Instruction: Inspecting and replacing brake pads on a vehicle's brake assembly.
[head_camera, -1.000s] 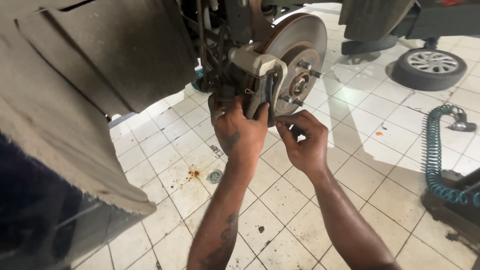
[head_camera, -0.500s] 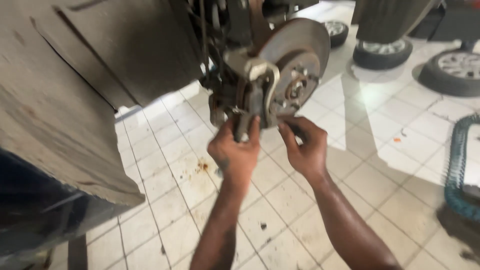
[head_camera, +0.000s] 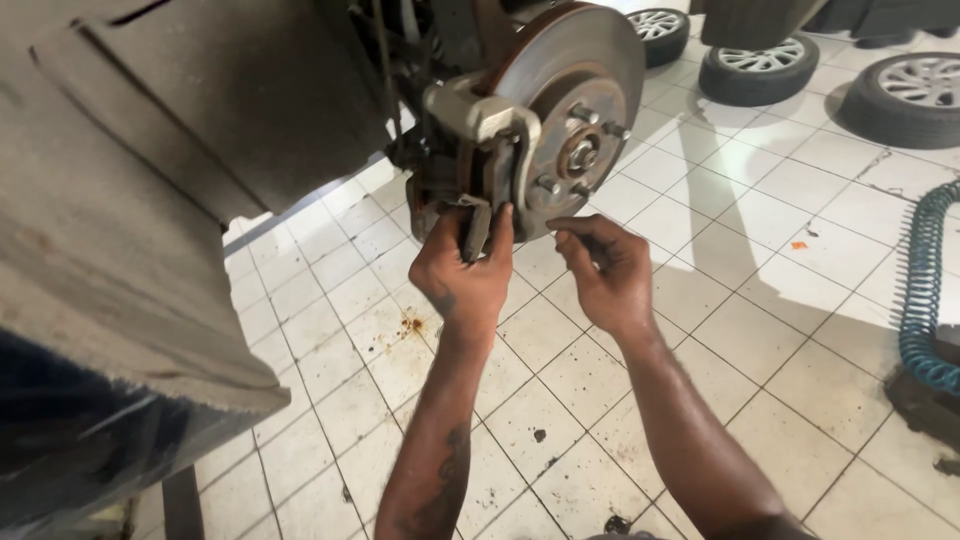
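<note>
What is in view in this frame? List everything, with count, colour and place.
brake disc: one, rusty grey, top centre on the hub
brake caliper: one, pale grey, over the disc's left edge
brake pad: one, dark, at the caliper's lower end
wheels: three, black tyres, silver rims, on the floor top right
coiled air hose: one, teal, right edge
tiled floor: white, stained
left hand: gripping the brake pad
right hand: fingertips pinched below the disc
</note>
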